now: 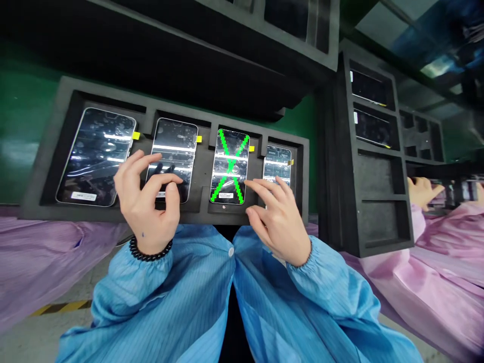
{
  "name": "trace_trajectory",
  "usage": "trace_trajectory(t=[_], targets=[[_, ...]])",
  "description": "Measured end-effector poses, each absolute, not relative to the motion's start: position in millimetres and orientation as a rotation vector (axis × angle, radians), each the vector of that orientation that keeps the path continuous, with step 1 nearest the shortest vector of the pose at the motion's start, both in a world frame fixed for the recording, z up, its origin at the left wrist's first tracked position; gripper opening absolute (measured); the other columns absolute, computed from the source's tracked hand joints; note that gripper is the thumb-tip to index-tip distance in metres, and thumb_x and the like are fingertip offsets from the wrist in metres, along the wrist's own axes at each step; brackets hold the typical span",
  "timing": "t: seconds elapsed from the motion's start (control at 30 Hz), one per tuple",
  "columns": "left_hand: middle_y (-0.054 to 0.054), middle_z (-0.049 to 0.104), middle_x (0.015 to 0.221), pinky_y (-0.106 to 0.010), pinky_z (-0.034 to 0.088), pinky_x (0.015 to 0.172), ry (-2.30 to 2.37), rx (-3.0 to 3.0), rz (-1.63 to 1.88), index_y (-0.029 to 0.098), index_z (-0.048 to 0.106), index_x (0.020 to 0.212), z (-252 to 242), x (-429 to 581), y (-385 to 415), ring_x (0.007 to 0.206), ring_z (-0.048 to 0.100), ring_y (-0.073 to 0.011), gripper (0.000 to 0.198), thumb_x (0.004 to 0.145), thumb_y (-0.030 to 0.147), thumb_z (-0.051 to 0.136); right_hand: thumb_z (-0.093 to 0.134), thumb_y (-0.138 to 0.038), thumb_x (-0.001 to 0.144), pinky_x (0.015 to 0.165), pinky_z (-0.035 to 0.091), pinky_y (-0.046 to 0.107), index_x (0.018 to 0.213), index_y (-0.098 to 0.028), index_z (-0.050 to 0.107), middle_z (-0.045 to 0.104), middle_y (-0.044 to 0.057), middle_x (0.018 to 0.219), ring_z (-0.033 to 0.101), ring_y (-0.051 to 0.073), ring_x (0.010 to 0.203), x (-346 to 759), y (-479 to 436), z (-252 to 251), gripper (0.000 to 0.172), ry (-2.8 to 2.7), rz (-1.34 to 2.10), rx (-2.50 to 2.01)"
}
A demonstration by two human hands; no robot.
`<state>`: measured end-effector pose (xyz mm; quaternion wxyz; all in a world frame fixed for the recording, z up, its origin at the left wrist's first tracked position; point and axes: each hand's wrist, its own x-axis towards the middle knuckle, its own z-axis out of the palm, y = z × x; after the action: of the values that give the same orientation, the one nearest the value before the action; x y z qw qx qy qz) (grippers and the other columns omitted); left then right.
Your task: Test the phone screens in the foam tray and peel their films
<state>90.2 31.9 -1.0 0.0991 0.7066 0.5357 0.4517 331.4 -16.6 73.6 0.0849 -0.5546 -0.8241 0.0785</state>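
Four compartments of a black foam tray point(204, 181) hold phone screens with yellow tabs. My left hand point(149, 201) hovers over the second phone screen point(176, 138), its fingers curved and apart, covering part of it. Beside the right edge of the third phone screen point(230, 166), which displays a jagged green X, is my right hand point(278, 217). Its fingers are spread, with a fingertip at that edge; contact is unclear. The fourth phone screen point(278, 159) is partly hidden behind this hand. At the left lies the largest-looking phone screen point(98, 156), dark, with a white label.
To the right stands a stack of black foam trays point(355, 201), with dark screens in the top one's upper compartments. More black foam point(242, 75) rises behind my tray. People in pink sleeves point(449, 237) are on both sides; a co-worker's hand point(423, 191) shows at right.
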Motion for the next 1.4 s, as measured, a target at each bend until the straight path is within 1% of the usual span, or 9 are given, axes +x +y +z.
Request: trace_trajectory(t=[0.2, 0.4, 0.7, 0.8, 0.93, 1.03, 1.2, 1.3, 1.4], targets=[[-0.006, 0.075, 0.105, -0.049, 0.05, 0.093, 1.316, 2.421, 1.252, 0.021, 0.071, 0.095, -10, 56, 19, 0.103, 0.066, -0.0264, 0.007, 0.089, 0.024, 0.068, 0.047, -0.02, 0.1, 0.107, 0.051, 0.051, 0.108, -0.023, 0.076, 0.066, 0.008, 0.14, 0.062, 0.029, 0.126, 346, -32, 71, 0.031, -2.04, 0.157, -1.638], [-0.005, 0.076, 0.085, -0.041, 0.044, 0.08, 1.223, 2.714, 1.082, 0.02, 0.07, 0.099, -23, 36, 6, 0.079, 0.063, -0.0225, 0.034, 0.073, 0.03, 0.09, 0.042, -0.024, 0.099, 0.104, 0.054, 0.052, 0.14, -0.026, 0.058, 0.058, 0.012, 0.147, 0.06, 0.031, 0.13, 336, -56, 17, 0.045, -1.744, 0.191, -1.668], [-0.004, 0.076, 0.078, -0.036, 0.05, 0.075, 1.241, 2.685, 1.383, 0.017, 0.069, 0.093, -27, 95, -13, 0.071, 0.061, -0.019, 0.023, 0.077, 0.017, 0.086, 0.041, -0.03, 0.104, 0.113, 0.051, 0.049, 0.142, -0.022, 0.054, 0.057, 0.014, 0.151, 0.055, 0.027, 0.14, 373, -13, 27, 0.04, -1.662, 0.056, -1.764], [-0.004, 0.076, 0.076, -0.035, 0.051, 0.072, 1.245, 2.679, 1.448, 0.017, 0.07, 0.092, -29, 111, -20, 0.069, 0.06, -0.0189, 0.022, 0.076, 0.017, 0.085, 0.035, -0.034, 0.107, 0.127, 0.034, 0.049, 0.155, -0.012, 0.04, 0.044, 0.016, 0.163, 0.038, 0.023, 0.153, 365, 35, 63, 0.052, -1.784, -0.044, -1.712], [-0.003, 0.076, 0.075, -0.034, 0.05, 0.071, 1.244, 2.656, 1.519, 0.02, 0.072, 0.09, -34, 112, -22, 0.067, 0.062, -0.019, 0.008, 0.082, 0.018, 0.073, 0.034, -0.034, 0.107, 0.133, 0.017, 0.046, 0.161, -0.02, 0.033, 0.025, 0.006, 0.172, 0.025, 0.019, 0.159, 335, 102, 100, 0.056, -1.881, -0.263, -1.851], [-0.003, 0.077, 0.075, -0.034, 0.047, 0.067, 1.231, 2.628, 1.542, 0.02, 0.073, 0.091, -39, 108, -18, 0.063, 0.061, -0.0185, 0.014, 0.079, 0.013, 0.069, 0.042, -0.03, 0.104, 0.132, 0.019, 0.043, 0.159, -0.024, 0.04, 0.03, 0.003, 0.171, 0.025, 0.023, 0.16, 328, 110, 107, 0.055, -2.019, -0.254, -2.01], [0.0, 0.077, 0.071, -0.03, 0.043, 0.06, 1.223, 2.57, 1.597, 0.019, 0.074, 0.088, -40, 112, -14, 0.056, 0.059, -0.0155, 0.022, 0.074, 0.005, 0.066, 0.033, -0.043, 0.106, 0.124, 0.03, 0.063, 0.159, -0.015, 0.034, 0.036, 0.018, 0.167, 0.031, 0.033, 0.157, 383, 9, 95, 0.061, -1.794, -0.252, -2.083], [0.0, 0.076, 0.07, -0.03, 0.045, 0.06, 1.271, 2.519, 1.554, 0.021, 0.072, 0.086, -38, 115, -18, 0.056, 0.061, -0.0152, 0.016, 0.079, 0.011, 0.062, 0.034, -0.052, 0.105, 0.118, 0.033, 0.071, 0.159, -0.007, 0.034, 0.04, 0.027, 0.162, 0.035, 0.043, 0.153, 437, -56, 69, 0.07, -1.555, -0.286, -2.276], [-0.003, 0.076, 0.073, -0.03, 0.046, 0.058, 1.312, 2.478, 1.514, 0.02, 0.071, 0.089, -38, 119, -25, 0.058, 0.064, -0.0161, 0.016, 0.083, 0.021, 0.056, 0.036, -0.058, 0.103, 0.121, 0.032, 0.069, 0.161, -0.008, 0.034, 0.039, 0.025, 0.163, 0.037, 0.044, 0.152, 463, -78, 47, 0.076, -1.456, -0.246, -2.307]])
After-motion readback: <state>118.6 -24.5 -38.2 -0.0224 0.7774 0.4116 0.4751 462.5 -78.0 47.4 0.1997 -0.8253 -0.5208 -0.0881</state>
